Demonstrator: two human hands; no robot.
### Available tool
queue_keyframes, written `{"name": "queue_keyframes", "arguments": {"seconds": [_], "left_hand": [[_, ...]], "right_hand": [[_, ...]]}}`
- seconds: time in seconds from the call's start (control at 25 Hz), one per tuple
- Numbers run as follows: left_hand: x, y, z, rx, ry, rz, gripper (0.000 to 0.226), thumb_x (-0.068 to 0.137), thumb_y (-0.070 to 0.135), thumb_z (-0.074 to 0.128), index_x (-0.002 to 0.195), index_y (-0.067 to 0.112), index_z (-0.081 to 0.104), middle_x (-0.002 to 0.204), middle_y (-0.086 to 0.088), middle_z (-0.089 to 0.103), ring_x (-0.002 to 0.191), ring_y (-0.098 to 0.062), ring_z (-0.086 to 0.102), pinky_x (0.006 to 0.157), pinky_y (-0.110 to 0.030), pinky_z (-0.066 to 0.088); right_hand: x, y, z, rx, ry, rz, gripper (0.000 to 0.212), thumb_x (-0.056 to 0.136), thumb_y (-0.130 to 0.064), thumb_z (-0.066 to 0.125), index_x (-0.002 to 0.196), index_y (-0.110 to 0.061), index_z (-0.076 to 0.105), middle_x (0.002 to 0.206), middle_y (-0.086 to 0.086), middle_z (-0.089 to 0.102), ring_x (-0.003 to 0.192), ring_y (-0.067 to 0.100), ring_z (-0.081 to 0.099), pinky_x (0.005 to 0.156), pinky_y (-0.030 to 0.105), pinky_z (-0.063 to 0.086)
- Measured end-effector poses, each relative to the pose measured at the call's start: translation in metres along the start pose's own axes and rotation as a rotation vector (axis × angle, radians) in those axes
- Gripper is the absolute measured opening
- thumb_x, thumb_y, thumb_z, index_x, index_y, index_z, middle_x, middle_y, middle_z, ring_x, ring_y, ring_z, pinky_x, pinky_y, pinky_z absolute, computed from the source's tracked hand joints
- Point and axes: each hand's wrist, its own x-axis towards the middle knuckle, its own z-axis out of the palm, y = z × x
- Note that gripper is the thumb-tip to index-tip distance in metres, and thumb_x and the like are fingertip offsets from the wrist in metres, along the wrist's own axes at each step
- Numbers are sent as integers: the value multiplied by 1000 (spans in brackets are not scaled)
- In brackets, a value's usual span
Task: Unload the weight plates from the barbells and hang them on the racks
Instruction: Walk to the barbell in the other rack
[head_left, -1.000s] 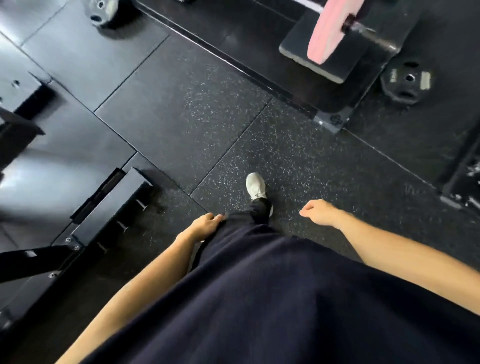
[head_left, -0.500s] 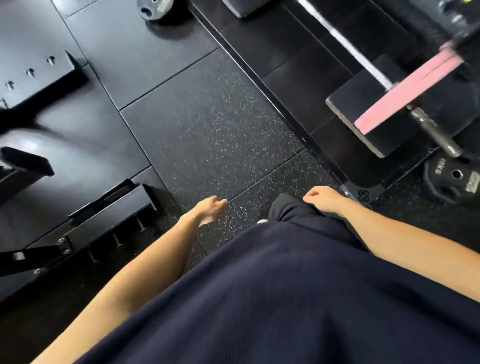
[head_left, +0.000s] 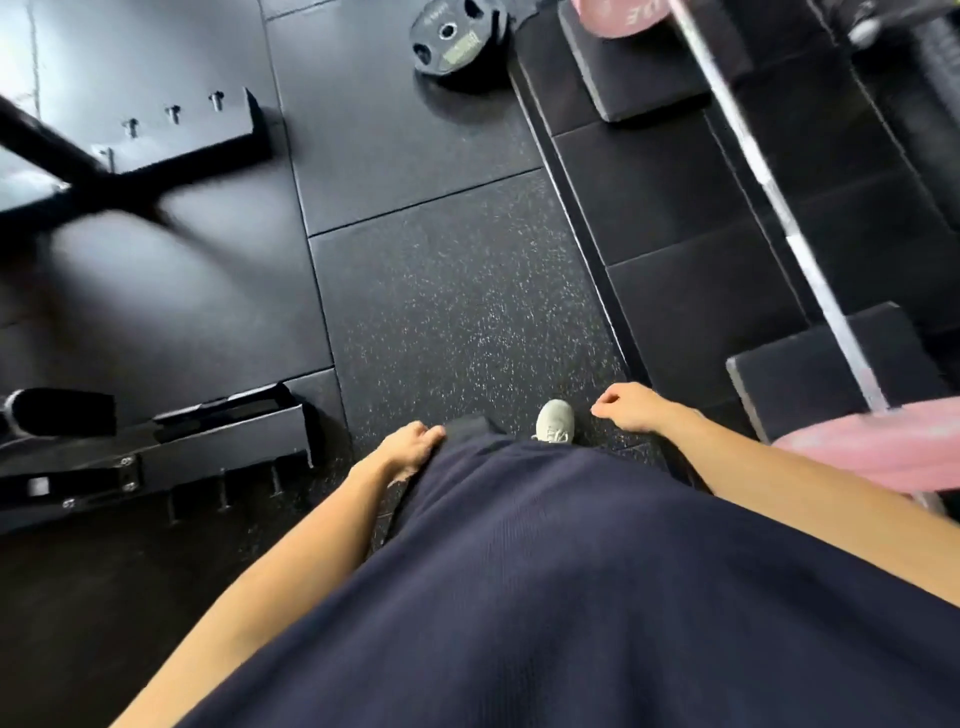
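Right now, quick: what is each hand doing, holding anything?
Left hand: open, fingers loosely curled at the thigh, holding nothing.
Right hand: open, loosely curled, holding nothing; no plate in its grip.

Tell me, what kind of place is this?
Most likely a gym's weight room. A barbell carries pink weight plates, a black plate lies on the floor, and speckled rubber mats cover the ground.
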Motion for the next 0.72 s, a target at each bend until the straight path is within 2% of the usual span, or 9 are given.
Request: {"name": "queue_keyframes", "arguments": {"seconds": [0.16,0.36,0.52,0.6,0.72], "left_hand": [[31,40,-60,-131,102,-45,52,100,49,35,116,5,57,129,-16,59,114,-28,55,82,-30,35],[104,70,-144,-178,17,-99,50,99,50,33,117,9,55,128,-13,57,104,-26,53,82,-32,37],[176,88,-245,-154,-46,-77,50,102,43,30,126,6,53,134,-16,53,118,-30,51,92,-33,37],[204,98,-307,-184,-9,-98,50,101,46,34,122,5,53,125,-17,58,110,-32,56,85,-35,41],[240,117,-398,-235,47,-115,49,99,49,39,120,7,54,108,-14,63,86,-27,58,71,-32,40]], "right_hand": [[65,-69,-86,-110,-29,-92,23,91,-34,60,105,-16,64,107,6,65,87,19,56,76,27,39],[160,-159,-160,-205,-108,-124,24,92,-32,58,108,-15,63,104,4,60,90,20,56,80,30,43],[231,-240,-220,-198,-107,-95,16,91,-31,58,98,-17,61,100,3,61,79,17,56,72,28,42],[258,-285,-251,-215,-86,-104,13,90,-30,59,94,-18,62,102,3,63,81,17,56,73,28,41],[300,-352,-297,-164,-25,-115,11,88,-29,62,92,-19,65,108,6,66,88,19,56,79,27,42]]}}
